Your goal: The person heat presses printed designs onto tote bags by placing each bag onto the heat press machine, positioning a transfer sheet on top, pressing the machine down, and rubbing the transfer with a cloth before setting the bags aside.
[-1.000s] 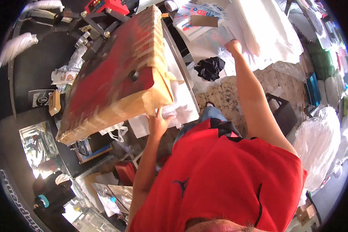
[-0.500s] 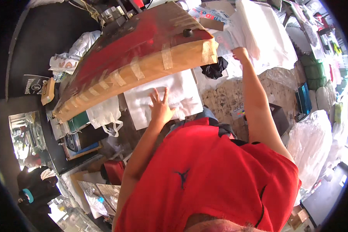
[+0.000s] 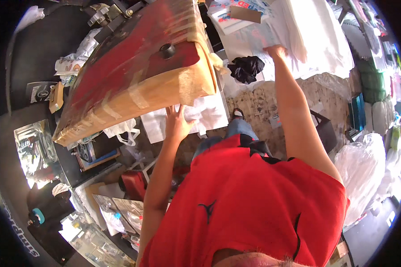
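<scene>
My left hand (image 3: 178, 124) is open, fingers spread over a flat white fabric piece (image 3: 207, 115). Its fingertips reach the lower edge of a big slanted frame (image 3: 133, 58), whose top is stained red and dark and whose tan side carries strips of tape. That frame hides the far part of the white piece. Out to the right, my right hand (image 3: 277, 51) is at the near left edge of a thick white stack (image 3: 316, 40), its fingers closed together. What they hold, if anything, I cannot make out. Black crumpled cloth (image 3: 246, 70) lies left of that hand.
A dark round lump (image 3: 167, 50) sits on the frame. Behind the black cloth lie printed plastic bags (image 3: 240, 18) and a brown card piece (image 3: 246, 14). White bags with handles (image 3: 128, 133) hang below the frame's left part. A clear plastic-wrapped bundle (image 3: 361, 173) stands on the right.
In the view, the frame's near right corner has shifted left and down over the white piece. My left hand is now closer to its edge. My right hand has moved slightly farther away.
</scene>
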Available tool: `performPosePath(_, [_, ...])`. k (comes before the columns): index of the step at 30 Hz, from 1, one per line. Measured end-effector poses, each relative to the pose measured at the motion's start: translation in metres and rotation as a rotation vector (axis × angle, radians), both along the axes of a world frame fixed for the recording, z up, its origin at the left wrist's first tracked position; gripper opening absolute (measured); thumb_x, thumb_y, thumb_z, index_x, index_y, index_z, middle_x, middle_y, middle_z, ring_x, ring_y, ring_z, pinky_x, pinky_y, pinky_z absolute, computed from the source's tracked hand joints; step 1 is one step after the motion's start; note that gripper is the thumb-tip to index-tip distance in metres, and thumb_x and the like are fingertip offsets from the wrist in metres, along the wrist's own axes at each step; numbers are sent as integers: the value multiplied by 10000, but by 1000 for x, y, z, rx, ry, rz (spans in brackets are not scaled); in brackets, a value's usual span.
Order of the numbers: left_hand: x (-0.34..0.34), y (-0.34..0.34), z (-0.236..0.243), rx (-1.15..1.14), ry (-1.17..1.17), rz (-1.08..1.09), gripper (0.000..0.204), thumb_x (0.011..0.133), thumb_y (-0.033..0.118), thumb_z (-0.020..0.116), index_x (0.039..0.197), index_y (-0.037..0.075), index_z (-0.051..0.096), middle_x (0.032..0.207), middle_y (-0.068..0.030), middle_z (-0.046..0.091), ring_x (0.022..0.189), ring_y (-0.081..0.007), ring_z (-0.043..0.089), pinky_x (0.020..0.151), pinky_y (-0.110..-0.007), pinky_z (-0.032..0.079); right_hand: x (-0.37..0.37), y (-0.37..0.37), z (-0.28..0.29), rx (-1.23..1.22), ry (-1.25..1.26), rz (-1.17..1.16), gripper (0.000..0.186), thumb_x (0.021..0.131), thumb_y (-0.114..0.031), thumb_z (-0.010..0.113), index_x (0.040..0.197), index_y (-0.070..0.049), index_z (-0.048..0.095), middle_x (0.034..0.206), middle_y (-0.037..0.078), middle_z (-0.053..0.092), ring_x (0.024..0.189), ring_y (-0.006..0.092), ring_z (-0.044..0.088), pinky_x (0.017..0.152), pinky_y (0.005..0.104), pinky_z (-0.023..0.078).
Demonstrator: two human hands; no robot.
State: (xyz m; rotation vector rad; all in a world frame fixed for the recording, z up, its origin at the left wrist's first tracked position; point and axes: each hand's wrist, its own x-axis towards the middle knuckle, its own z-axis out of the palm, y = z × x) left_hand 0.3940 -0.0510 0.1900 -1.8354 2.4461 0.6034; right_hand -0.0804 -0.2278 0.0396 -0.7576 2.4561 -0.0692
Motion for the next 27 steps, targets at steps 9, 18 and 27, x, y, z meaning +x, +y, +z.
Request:
performPosePath(9, [0, 1, -5, -45, 18, -5, 1127, 634, 262, 863, 1537, 274, 189, 1536, -328, 138, 1380, -567, 180, 1122, -545, 308, 6, 0, 16, -72, 53, 11, 662, 688, -401, 806, 1179, 8, 631, 1367, 241, 504, 1320, 338, 435, 1074, 410, 385])
performPosePath(18, [-2, 0, -1, -53, -4, -3, 1130, 635, 319, 866, 1537, 255, 188, 1503, -357, 191, 1372, -567, 199, 1130, -555, 283, -16, -23, 62, -703, -277, -51, 438, 707, -100, 699, 1136, -48, 624, 777, 110, 676, 688, 183, 655, 655, 310, 533])
performPosePath(27, [-17, -14, 17, 110, -176, 64, 1066, 674, 372, 851, 1521, 192, 229, 1515, -284, 250, 1387, -506, 240, 1130, -501, 306, 8, 33, 236, -939, -922, 143, 261, 793, -230, 726, 928, -8, 704, 857, 108, 700, 769, 169, 679, 747, 277, 560])
